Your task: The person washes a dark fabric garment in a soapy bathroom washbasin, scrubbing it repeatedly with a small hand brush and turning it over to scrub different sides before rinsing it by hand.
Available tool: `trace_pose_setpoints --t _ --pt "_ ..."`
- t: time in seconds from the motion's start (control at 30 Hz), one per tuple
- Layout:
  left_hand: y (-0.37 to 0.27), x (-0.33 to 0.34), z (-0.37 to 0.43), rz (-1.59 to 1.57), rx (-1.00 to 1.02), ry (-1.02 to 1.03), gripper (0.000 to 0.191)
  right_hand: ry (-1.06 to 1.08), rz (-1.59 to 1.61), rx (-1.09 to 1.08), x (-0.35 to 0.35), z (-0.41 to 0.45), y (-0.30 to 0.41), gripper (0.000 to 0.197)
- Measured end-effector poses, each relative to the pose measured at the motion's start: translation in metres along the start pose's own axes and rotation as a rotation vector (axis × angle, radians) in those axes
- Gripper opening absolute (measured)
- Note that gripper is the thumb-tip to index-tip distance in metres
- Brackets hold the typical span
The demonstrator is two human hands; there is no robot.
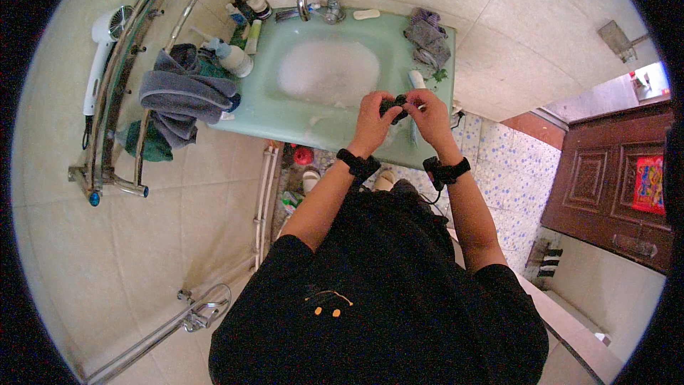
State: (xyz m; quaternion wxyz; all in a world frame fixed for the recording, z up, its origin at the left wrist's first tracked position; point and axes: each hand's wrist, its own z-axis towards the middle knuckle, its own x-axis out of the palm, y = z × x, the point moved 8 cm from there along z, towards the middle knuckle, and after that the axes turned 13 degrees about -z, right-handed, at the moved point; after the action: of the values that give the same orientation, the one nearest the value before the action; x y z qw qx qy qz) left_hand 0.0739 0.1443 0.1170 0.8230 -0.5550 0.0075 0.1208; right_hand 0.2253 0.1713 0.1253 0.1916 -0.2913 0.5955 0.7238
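Note:
Between my fingertips is a small dark bunched item (394, 108), which looks like wet cloth. My left hand (372, 120) pinches its left side, and my right hand (433, 117) grips the right end. Both hands are above the front right rim of a pale green glass washbasin (251, 109). White suds (328, 70) fill the bowl, hiding whatever is beneath. Just beyond my right hand lies a white tube-like object (416, 79), partly covered by the fingers. Grey crumpled cloths (429, 43) rest on the basin's right ledge, next to a bit of green leaf (440, 75).
A chrome faucet (334, 8) stands behind the bowl, near a soap bar (366, 14). Bottles, including a white pump bottle (235, 60), crowd the left side. Grey towels (184, 91) hang from a metal rack (120, 48). A brown door (604, 171) is at right.

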Motion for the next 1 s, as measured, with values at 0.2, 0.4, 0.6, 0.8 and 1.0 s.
trace_pose_setpoints --t 0.2,0.4,0.6,0.8,1.0 --pt "0.02 0.002 -0.001 0.015 -0.094 0.147 0.017 -0.116 0.316 -0.108 -0.005 0.004 -0.015 0.014" --pt "0.013 -0.005 0.004 0.079 -0.037 0.109 0.016 -0.199 0.42 -0.109 -0.015 -0.002 -0.016 0.012" --pt "-0.006 -0.007 0.007 0.279 0.061 0.056 0.012 -0.274 0.041 -0.08 -0.015 -0.017 0.012 0.012" --pt "0.0 0.004 0.0 -0.226 -0.382 0.107 0.017 -0.333 -0.073 -0.24 -0.016 -0.02 0.039 0.01" --pt "0.02 -0.006 -0.001 -0.236 -0.258 0.016 0.017 -0.167 0.038 -0.223 -0.002 -0.021 0.04 0.014"
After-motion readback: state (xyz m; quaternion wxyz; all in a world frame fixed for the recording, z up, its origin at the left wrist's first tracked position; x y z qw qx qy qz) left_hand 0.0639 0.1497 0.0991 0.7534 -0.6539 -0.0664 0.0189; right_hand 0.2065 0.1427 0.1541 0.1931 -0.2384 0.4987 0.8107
